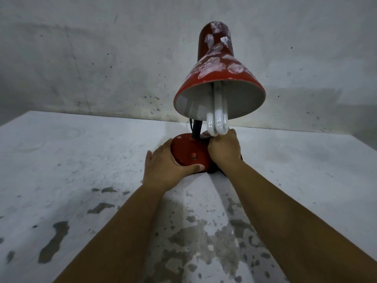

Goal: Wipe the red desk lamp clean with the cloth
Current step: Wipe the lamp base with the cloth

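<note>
The red desk lamp stands near the table's far edge. Its shade (220, 64) tilts toward me and is smeared with white blotches. A white U-shaped bulb (217, 121) hangs out of it. The round red base (189, 154) has a small switch on top. My left hand (165, 164) grips the base's left and front side, thumb along its lower rim. My right hand (224, 148) is clenched against the base's right side, just under the bulb. A dark cloth (215, 170) peeks out beneath this hand; most of it is hidden.
The table (81, 160) is white with worn grey patches, mostly near me. A stained grey wall (102, 58) rises right behind the lamp. A black cord (48, 125) is not seen; only a thin dark lead shows behind the lamp's stem.
</note>
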